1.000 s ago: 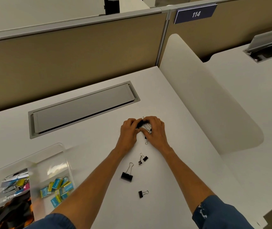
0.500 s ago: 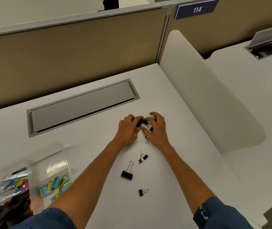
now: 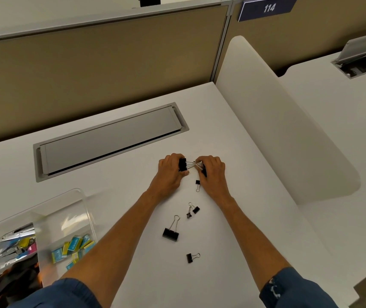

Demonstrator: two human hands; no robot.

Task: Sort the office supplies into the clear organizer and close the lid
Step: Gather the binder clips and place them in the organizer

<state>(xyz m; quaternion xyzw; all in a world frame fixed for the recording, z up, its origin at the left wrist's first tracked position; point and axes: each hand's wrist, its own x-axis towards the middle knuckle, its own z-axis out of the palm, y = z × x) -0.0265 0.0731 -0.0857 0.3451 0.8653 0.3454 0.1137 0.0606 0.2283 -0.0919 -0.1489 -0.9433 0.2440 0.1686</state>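
Two hands meet on the white counter [image 3: 255, 196]: left hand [image 3: 170, 172] and right hand [image 3: 213, 172] each grip black metal binder clips [image 3: 183, 164]; five more lie toward six o'clock.

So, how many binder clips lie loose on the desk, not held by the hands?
5: one small binder clip beside the right hand, two small clips together below, one large clip, one small clip nearest. Others may be hidden in the hands.
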